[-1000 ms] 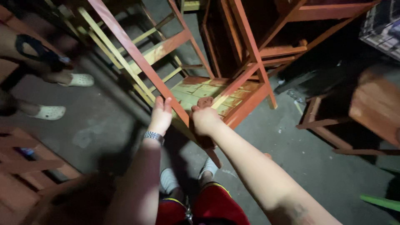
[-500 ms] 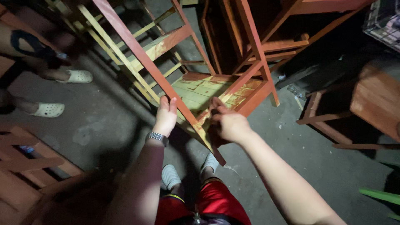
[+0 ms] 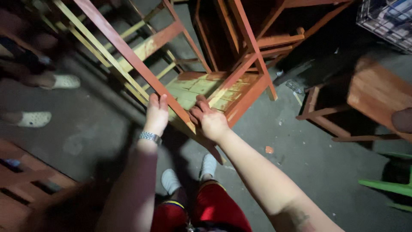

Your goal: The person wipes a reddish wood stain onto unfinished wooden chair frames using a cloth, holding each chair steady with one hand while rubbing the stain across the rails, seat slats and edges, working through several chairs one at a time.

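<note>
Red-painted wood dominated the scene as the left hand lay flat, fingers together, against a slanted leg of the overturned chair, while the right hand curled around the same leg just beside it. Another person's pale shoes stood well left of both hands.

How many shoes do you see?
4: two white shoes, one and another, on the person's own feet below the hands; two pale clogs, one and one, at the left edge. More may be hidden.
</note>
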